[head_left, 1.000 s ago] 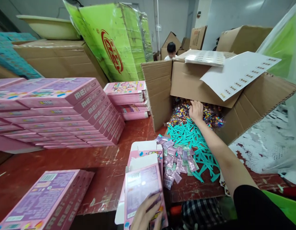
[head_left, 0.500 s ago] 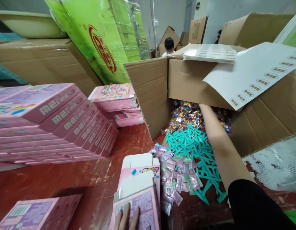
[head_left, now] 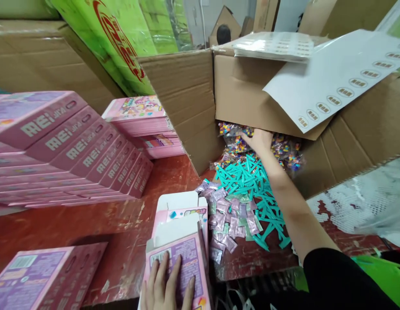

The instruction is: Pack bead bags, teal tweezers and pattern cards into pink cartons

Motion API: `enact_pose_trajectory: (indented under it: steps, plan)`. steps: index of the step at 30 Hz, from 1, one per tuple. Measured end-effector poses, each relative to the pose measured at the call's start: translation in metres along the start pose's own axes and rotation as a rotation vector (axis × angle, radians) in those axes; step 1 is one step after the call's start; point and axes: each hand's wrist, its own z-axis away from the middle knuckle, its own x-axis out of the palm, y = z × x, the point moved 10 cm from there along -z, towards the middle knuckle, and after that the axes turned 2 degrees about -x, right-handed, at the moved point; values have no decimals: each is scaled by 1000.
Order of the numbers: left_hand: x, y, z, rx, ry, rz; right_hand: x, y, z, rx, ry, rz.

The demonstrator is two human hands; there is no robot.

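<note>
My left hand (head_left: 169, 284) lies with spread fingers on the purple-and-pink back of a small carton (head_left: 187, 262). The carton's white end flaps stand open, and another pink carton (head_left: 167, 215) lies beneath it. Under the flap of a large cardboard box (head_left: 245, 94), my right hand (head_left: 260, 140) reaches in among clear bags of colourful small pieces (head_left: 237, 144). Its thumb side touches a bag; the other fingers are hidden. Below that forearm lie a heap of teal plastic T-shaped tools (head_left: 245, 176) and several small pink and green sachets (head_left: 234, 224).
Pink boxes (head_left: 70, 146) are stacked at left, with more flat pink cartons (head_left: 138, 116) behind. Another pink box stack (head_left: 48, 275) sits front left. Sticker sheets (head_left: 335, 82) rest on the cardboard box. A person's head (head_left: 223, 34) shows in the background.
My right hand has come partly out from under the box flap, so its thumb side now shows. More of my left hand is visible on the carton. The view has tilted down and shifted.
</note>
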Motion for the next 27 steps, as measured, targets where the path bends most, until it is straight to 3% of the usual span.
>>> enact_pose_trajectory:
  steps: [2, 5, 9, 13, 16, 19, 21, 23, 25, 27]
  plan:
    - [-2, 4, 0, 12, 1, 1, -10, -13, 23, 24, 74, 63]
    - [-5, 8, 1, 25, 16, -3, -6, -31, 60, -18, 98, 112]
    - [-6, 9, 5, 20, 45, -25, 26, -35, 108, -39, -65, 134]
    - [-8, 12, 9, 25, 81, -14, 45, -35, 129, -4, -213, 129]
    - [-11, 12, 9, 16, 84, 14, 33, -42, 128, -8, -241, 109]
    - [-14, 12, 6, 14, 55, 57, -5, -44, 123, -67, -134, 55]
    - [-19, 15, 4, 30, 31, 85, -41, -25, 118, -19, 50, 32]
    - [-25, 23, 3, 58, 16, 112, -70, 11, 117, 138, 219, 30]
    - [-31, 36, 4, 103, 10, 150, -75, 47, 117, 297, 237, 18]
    - [-36, 53, 8, 164, -1, 200, -65, 66, 120, 360, 148, 1]
